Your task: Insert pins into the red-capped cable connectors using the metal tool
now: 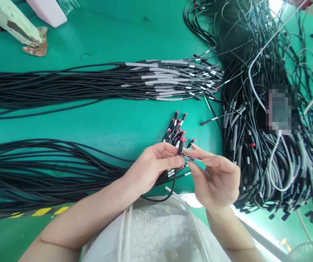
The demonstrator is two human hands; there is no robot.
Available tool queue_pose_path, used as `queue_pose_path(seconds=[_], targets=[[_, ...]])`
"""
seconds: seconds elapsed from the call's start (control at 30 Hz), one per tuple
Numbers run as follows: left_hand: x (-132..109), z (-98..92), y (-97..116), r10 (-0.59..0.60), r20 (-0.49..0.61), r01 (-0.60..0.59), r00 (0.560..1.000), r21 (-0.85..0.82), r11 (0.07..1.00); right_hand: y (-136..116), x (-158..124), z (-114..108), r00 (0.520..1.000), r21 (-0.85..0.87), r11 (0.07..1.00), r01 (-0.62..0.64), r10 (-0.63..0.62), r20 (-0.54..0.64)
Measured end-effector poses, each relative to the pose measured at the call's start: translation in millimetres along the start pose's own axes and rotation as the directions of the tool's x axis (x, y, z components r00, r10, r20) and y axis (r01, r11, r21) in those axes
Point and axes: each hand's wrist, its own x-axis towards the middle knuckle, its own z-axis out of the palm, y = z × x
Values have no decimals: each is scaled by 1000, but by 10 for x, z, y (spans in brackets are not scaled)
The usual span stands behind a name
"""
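Note:
Between the thumb and fingers of my left hand (156,163) is a black cable end (182,145) with a red tip, held upright. My right hand (218,178) pinches small metal tweezers (193,157), whose tips meet the cable end beside my left thumb. Just behind my hands, several more black cable ends with red tips and white labels (176,125) fan out over the green table (104,122). Their black cables (49,171) run off to the left, partly hidden under my left hand and forearm.
A second bundle of black cables (63,87) with grey ribbed sleeves lies farther back. At the right is a large tangled cable pile (243,145) with white cords. A worn post (16,25) and a pink object (48,12) stand at the back left. Yellow-black tape (41,211) marks the near edge.

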Motion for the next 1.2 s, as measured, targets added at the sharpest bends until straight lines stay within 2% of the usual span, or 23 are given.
queue_pose_path(seconds=[0.13, 0.23, 0.3, 0.4, 0.5, 0.53, 0.6, 0.67, 0.73, 0.8, 0.87, 0.97, 1.03, 1.1, 1.17, 1.2], targets=[[10, -3, -34, 4, -7, -4, 1000, 63, 998, -6, 17, -39, 996, 12, 1000, -5, 7, -92], [8, -30, -62, 29, -30, -22, 999, 213, 977, 44, 34, -192, 972, -126, 986, -113, 83, -219], [8, -47, -72, 55, -15, -48, 998, 310, 950, 128, 39, -349, 949, -306, 929, -206, 115, -292], [13, -49, -68, 88, -3, -80, 996, 382, 921, 278, 27, -574, 936, -550, 773, -317, 162, -313], [10, -17, -62, 132, -6, -112, 991, 499, 860, 376, -8, -685, 927, -607, 701, -373, 262, -267], [9, -3, -69, 164, 3, -136, 986, 578, 805, 392, -23, -691, 929, -615, 698, -368, 290, -228], [11, 19, -108, 231, 71, -202, 970, 763, 613, 412, -53, -677, 933, -642, 688, -338, 334, -133], [27, 28, -177, 276, 193, -284, 942, 894, 346, 427, -78, -649, 932, -664, 682, -308, 357, -67], [57, 29, -262, 295, 304, -343, 906, 935, 91, 449, -94, -629, 927, -674, 672, -308, 370, -55], [96, 34, -337, 301, 352, -328, 886, 936, -130, 477, -102, -621, 921, -686, 653, -322, 384, -66], [141, 55, -388, 288, 350, -258, 891, 914, -313, 507, -103, -622, 915, -698, 634, -333, 397, -76], [218, 123, -423, 254, 317, -165, 914, 860, -482, 553, -95, -626, 907, -707, 616, -347, 411, -87], [257, 170, -422, 240, 296, -140, 924, 849, -510, 581, -88, -626, 904, -707, 609, -360, 415, -102], [248, 180, -386, 236, 305, -173, 923, 874, -454, 604, -84, -621, 903, -705, 605, -370, 413, -119], [147, 120, -292, 215, 343, -273, 914, 914, -300, 617, -85, -612, 906, -705, 606, -368, 404, -126], [55, 59, -220, 189, 360, -327, 914, 927, -186, 620, -88, -607, 908, -706, 608, -364, 399, -125]])
